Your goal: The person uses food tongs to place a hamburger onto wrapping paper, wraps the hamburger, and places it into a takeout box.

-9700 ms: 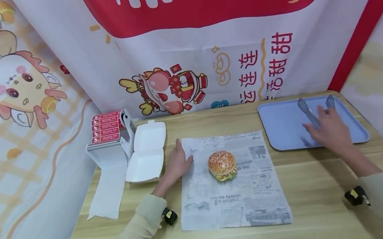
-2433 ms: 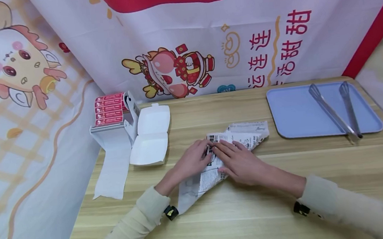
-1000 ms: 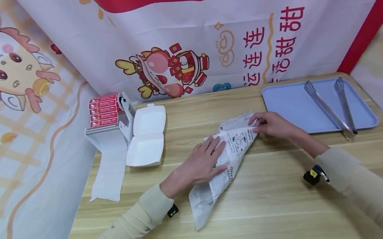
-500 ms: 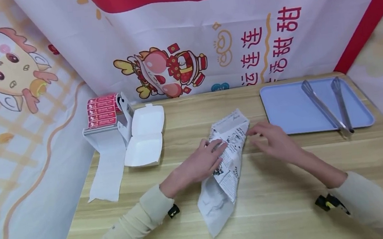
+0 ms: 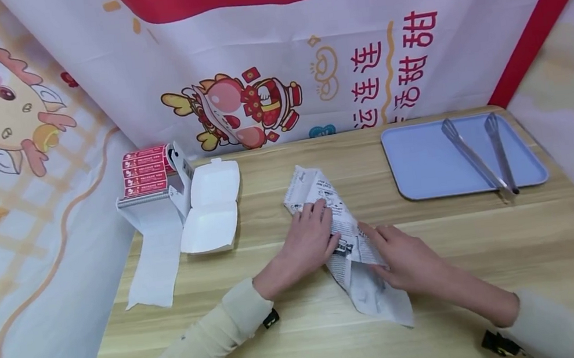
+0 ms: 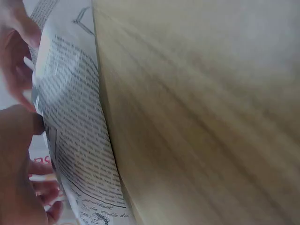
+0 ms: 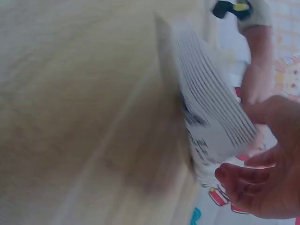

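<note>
A folded sheet of newsprint-patterned wrapping paper lies slantwise on the table, bulging in the middle. The burger that lay on this sheet in the oldest frame is out of sight. My left hand rests on the bundle, fingers over its top and thumb spread towards its near part. At the right edge my right hand pinches a fold of the paper. In the right wrist view a printed flap of the wrapping paper reaches between that hand's thumb and fingers. A loose, crumpled end points to the near right.
A white clamshell box stands open at the left, beside a dispenser with a roll of red labels and its hanging backing strip. At the back right, metal tongs lie across a blue tray. Printed cloth hangs behind.
The burger has been covered and the flat sheet folded over. Over the last second the bundle turned, its near end swinging right. The tongs were let go on the tray; my right hand came to the paper.
</note>
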Demonstrator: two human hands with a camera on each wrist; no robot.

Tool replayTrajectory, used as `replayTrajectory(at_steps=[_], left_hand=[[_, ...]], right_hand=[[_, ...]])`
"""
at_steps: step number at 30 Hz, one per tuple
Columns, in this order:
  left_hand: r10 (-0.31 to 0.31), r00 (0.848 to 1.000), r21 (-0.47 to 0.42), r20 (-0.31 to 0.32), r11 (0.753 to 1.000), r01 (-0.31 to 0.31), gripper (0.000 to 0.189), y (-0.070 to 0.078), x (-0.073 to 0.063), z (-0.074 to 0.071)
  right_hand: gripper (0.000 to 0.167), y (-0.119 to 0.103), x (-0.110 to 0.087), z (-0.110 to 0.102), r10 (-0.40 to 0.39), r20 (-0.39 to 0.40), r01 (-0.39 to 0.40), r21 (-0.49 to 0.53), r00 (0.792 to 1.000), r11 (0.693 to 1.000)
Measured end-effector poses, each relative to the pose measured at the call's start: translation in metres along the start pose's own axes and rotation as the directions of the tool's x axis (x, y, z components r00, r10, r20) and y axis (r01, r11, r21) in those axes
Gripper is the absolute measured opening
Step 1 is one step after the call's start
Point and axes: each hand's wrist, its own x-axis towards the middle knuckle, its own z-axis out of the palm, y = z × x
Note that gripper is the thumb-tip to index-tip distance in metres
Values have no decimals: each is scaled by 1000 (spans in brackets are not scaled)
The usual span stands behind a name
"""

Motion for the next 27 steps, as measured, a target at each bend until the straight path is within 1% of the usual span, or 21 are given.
replayTrajectory(at_steps=[3,5,7,8,11,13,14,16,19,21,24,27], left_hand=[[50,998,-11,25,999,-50,54,1,3,5],[78,995,-23,66,997,-77,57,1,4,8],[90,990,-37,108,996,-87,59,0,5,10],[90,989,-39,121,996,-85,59,0,5,10],[79,988,-51,134,996,-73,60,-2,5,11],[77,988,-55,136,996,-70,60,-2,5,11],[77,988,-59,137,996,-70,61,-2,5,11],[78,986,-70,149,995,-68,62,-1,5,10],[75,982,-71,175,995,-64,63,-1,7,9],[75,979,-75,190,995,-61,64,-1,8,8],[76,974,-89,212,994,-58,64,-3,11,8],[73,967,-98,244,994,-51,65,-6,14,8]], right_hand=[[77,-1,-1,7,-41,-19,39,-92,999,995],[75,0,-1,10,-79,-41,72,-159,996,985],[70,0,1,13,-124,-83,101,-238,989,966],[65,0,2,14,-143,-110,107,-283,984,953],[30,0,7,16,-161,-185,77,-395,969,916],[12,0,8,17,-121,-195,26,-429,973,903],[11,0,8,16,-84,-184,-4,-433,979,901],[19,1,5,15,-9,-151,-57,-432,988,900],[25,3,-1,13,80,-96,-113,-414,992,903],[25,6,-5,12,114,-62,-129,-404,992,906],[20,11,-13,10,139,-5,-130,-389,990,912],[15,18,-22,10,158,56,-129,-346,986,929]])
